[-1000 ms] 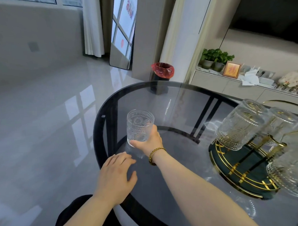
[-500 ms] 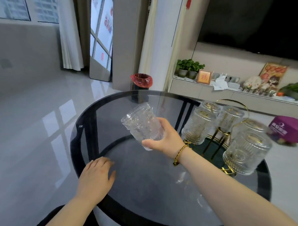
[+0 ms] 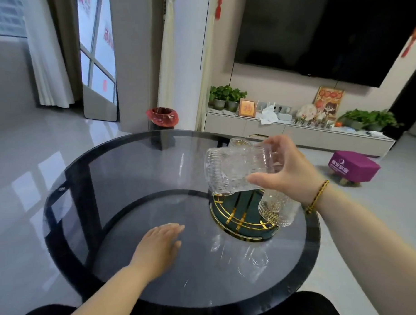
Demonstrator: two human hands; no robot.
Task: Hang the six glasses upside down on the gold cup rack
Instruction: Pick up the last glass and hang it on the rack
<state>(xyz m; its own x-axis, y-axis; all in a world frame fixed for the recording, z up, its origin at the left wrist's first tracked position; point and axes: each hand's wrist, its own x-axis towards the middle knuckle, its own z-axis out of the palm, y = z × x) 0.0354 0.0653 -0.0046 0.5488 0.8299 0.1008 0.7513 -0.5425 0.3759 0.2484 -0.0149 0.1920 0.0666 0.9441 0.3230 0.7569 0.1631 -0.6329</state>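
Round glass table (image 3: 113,174) bears the gold cup rack (image 3: 239,217) and left hand (image 3: 158,246).

Clear ribbed glass (image 3: 228,168); gold-wire rack (image 3: 237,217) on dark green base; smoky grey table (image 3: 132,174), black rim.

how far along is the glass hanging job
Done: at least two glasses hang on the gold rack, one in front and one at the back; others may be hidden. In hand: the right hand holds a glass tipped sideways over the rack. The left hand rests flat on the table. Left: hanging it.
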